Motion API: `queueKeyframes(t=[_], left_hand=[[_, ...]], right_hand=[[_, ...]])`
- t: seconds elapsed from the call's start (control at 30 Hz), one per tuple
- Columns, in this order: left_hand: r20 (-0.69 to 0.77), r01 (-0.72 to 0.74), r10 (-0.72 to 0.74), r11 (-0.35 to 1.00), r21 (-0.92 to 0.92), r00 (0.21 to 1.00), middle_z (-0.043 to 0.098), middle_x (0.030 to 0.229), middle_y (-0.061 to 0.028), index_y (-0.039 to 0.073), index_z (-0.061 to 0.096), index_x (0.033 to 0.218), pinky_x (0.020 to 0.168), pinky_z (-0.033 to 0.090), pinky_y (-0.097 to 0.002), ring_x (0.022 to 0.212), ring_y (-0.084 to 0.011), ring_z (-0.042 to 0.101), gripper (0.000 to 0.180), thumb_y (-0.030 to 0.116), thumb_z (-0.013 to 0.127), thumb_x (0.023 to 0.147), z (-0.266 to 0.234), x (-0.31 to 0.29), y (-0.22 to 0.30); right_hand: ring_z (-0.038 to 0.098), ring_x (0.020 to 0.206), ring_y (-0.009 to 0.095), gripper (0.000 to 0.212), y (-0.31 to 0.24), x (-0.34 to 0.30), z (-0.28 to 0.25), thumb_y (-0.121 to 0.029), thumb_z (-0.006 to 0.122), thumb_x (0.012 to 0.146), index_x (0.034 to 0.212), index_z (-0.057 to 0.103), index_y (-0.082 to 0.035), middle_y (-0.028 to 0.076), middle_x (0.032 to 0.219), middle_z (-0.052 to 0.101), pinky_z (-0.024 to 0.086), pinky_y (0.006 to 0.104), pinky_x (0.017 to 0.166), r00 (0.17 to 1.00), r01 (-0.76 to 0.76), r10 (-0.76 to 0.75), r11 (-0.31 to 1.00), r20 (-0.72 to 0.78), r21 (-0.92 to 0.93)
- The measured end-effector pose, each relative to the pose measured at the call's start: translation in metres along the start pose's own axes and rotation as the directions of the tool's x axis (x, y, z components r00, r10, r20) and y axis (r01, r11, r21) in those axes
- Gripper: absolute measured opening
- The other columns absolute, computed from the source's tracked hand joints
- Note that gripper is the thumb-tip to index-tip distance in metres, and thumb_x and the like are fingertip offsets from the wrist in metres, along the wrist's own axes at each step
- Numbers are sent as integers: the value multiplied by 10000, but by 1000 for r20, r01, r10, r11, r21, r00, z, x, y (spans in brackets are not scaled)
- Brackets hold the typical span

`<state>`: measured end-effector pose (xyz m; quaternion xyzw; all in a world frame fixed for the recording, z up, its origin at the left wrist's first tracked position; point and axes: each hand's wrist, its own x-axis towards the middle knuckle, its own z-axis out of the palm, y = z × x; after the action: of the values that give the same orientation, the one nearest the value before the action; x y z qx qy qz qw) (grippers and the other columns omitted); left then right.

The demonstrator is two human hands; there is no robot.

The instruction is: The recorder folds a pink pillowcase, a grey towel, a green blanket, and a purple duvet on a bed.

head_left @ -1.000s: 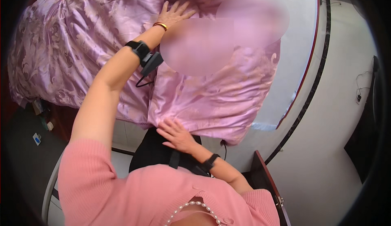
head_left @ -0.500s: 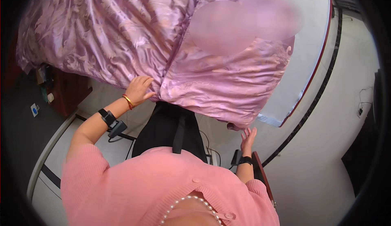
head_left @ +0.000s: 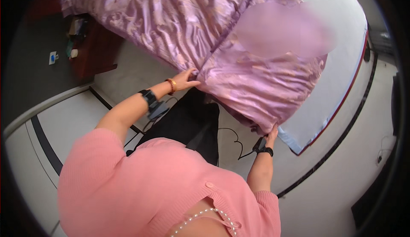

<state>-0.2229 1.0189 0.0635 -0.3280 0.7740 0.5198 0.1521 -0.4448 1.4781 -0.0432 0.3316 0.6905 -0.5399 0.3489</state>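
A shiny pink-purple patterned satin quilt (head_left: 171, 19) lies over the bed, its near edge hanging toward me. A dark purple trimmed seam runs up across it. My left hand (head_left: 186, 81) is at the near edge, at the lower end of this seam, its fingers and thumb around a bit of the fabric. At the quilt's near right corner, my right hand (head_left: 271, 136) is closed on the bunched cloth. The fingertips of both hands are partly hidden by the fabric. Part of the quilt is blurred out.
A pale blue-white mattress (head_left: 337, 66) with a dark red edge shows right of the quilt. A reddish-brown wooden cabinet (head_left: 96, 51) with small items stands at the left. A wall socket (head_left: 53, 58) is beyond it. A black cable (head_left: 239, 145) hangs near my right wrist.
My right hand, open and beside the corner before, has closed on the quilt. My left hand has gone from lying on the edge to gripping it. The view has shifted and turned.
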Motion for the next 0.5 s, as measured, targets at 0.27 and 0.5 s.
queueKeyframes(t=[0.27,0.5], left_hand=[[-203,-31,69,983,180,977,567,729,-196,23,561,730,615,432,-418,701,-366,544,232,246,498,743,8,-1,-6],[-293,182,-136,974,138,946,600,762,-134,87,591,771,661,441,-361,734,-293,570,155,221,570,696,-11,4,-19]], right_hand=[[523,957,231,588,2,-14,-4,-480,483,806,1185,412,-36,108,1098,505,461,367,763,931,158,-205,972,304,172],[430,1074,302,817,26,-55,8,-672,438,706,1275,322,-97,125,1249,377,409,404,823,993,-63,49,990,109,123]])
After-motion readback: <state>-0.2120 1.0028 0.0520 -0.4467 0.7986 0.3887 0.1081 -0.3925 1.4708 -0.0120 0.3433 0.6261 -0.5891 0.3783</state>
